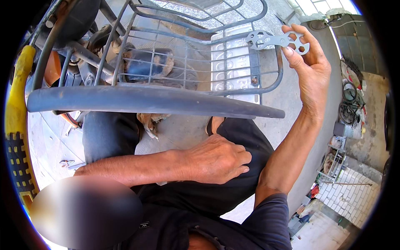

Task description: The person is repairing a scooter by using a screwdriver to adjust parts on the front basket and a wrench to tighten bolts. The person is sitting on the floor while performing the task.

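My right hand (313, 62) is raised at the upper right, pinching a flat grey multi-hole spanner (276, 40) between thumb and fingers. Several hexagonal holes show in the spanner's two rounded ends. Its left end overlaps the rim of a dark wire basket (187, 67) in the view; whether they touch I cannot tell. A thick black curved bar (154, 100) runs along the basket's near side. My left hand (223, 160) lies palm down over my dark trousers, its fingers curled closed. Nothing shows sticking out of it.
Behind the basket wires lie a pale metal plate with holes (233, 60) and a dark blue cylinder (143, 64). A yellow-and-black ribbed piece (18, 137) stands at the far left. Small metal tools (66, 163) lie on the floor at left. Bicycle wheels (349, 102) and clutter line the right.
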Action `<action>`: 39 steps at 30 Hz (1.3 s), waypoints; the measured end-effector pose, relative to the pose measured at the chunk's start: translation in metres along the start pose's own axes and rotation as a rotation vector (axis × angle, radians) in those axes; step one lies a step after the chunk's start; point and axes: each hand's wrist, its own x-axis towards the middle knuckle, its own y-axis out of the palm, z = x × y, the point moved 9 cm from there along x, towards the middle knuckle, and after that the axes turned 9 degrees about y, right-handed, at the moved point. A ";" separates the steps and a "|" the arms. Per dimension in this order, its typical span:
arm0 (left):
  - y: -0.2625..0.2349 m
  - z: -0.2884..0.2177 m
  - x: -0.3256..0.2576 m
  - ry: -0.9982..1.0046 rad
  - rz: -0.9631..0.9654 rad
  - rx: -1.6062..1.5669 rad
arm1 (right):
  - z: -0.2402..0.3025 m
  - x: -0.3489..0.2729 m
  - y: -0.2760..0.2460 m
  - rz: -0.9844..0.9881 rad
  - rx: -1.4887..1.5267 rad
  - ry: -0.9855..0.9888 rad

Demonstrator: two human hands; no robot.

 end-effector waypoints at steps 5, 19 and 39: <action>0.003 0.001 -0.001 -0.011 0.022 -0.001 | -0.001 0.001 0.006 0.044 0.008 0.043; 0.005 -0.001 -0.001 -0.005 0.025 -0.009 | 0.003 0.004 0.007 0.001 -0.130 0.079; 0.002 -0.007 -0.002 0.057 0.003 0.039 | 0.023 -0.014 0.014 -0.034 -0.467 0.078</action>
